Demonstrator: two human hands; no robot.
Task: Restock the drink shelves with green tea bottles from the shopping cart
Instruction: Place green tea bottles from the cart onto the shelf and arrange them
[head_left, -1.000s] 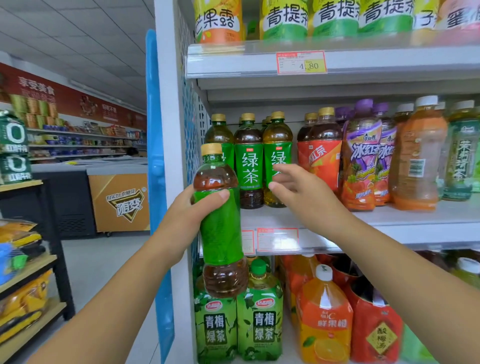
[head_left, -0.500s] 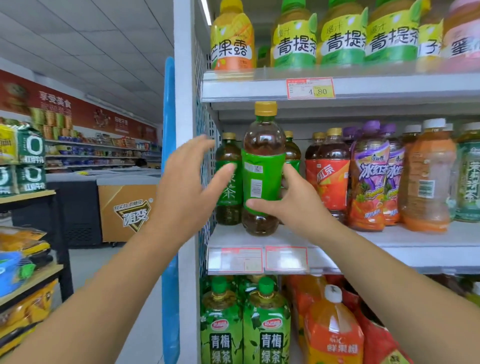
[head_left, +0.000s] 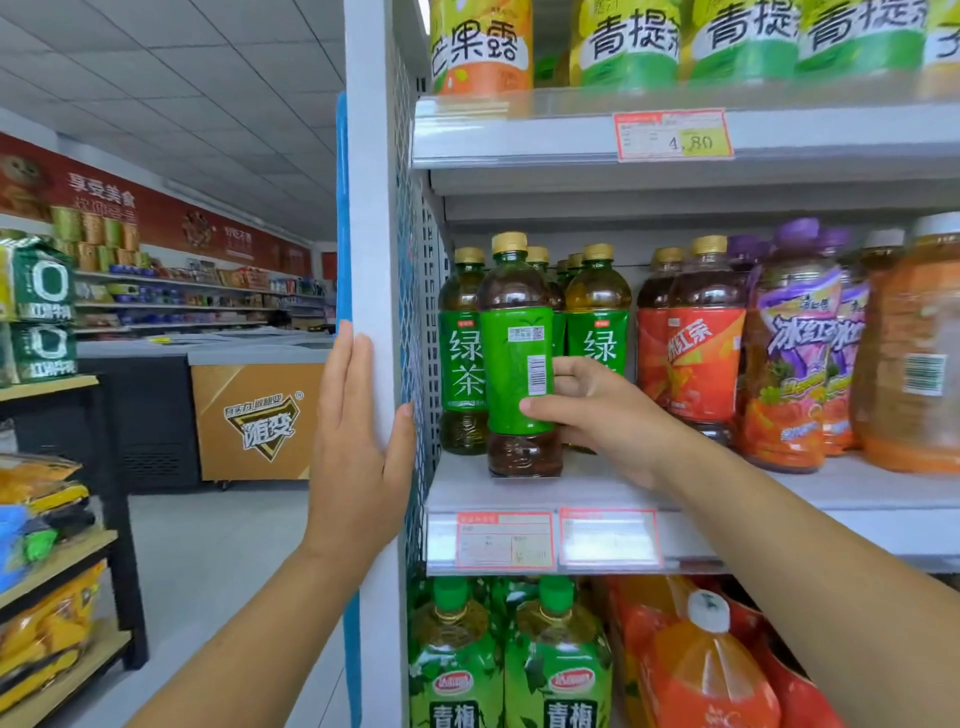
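Fingers (head_left: 540, 402) of my right hand (head_left: 602, 410) are wrapped around the lower part of the green tea bottle (head_left: 517, 358), thumb on the front of the label and the others behind it, so this hand is grasping the bottle. My left hand (head_left: 358, 447) lies flat and released against the white upright post (head_left: 371, 260) at the left end of the shelf (head_left: 597, 486); it holds nothing.

I see the bottle upright, its long axis vertical, cap on top. Its base seems to rest on the shelf near the front edge, close to the left end. Its barcode side is turned to me, while the other green tea bottles (head_left: 462, 353) standing just behind and beside it show their printed characters to the front.

The bottle is directly left of my right palm and the row is behind it, so I judge the next move belongs to the right hand: push the bottle a little back toward the row, perhaps turn it so the label faces front, then let go. The shopping cart is not in view.
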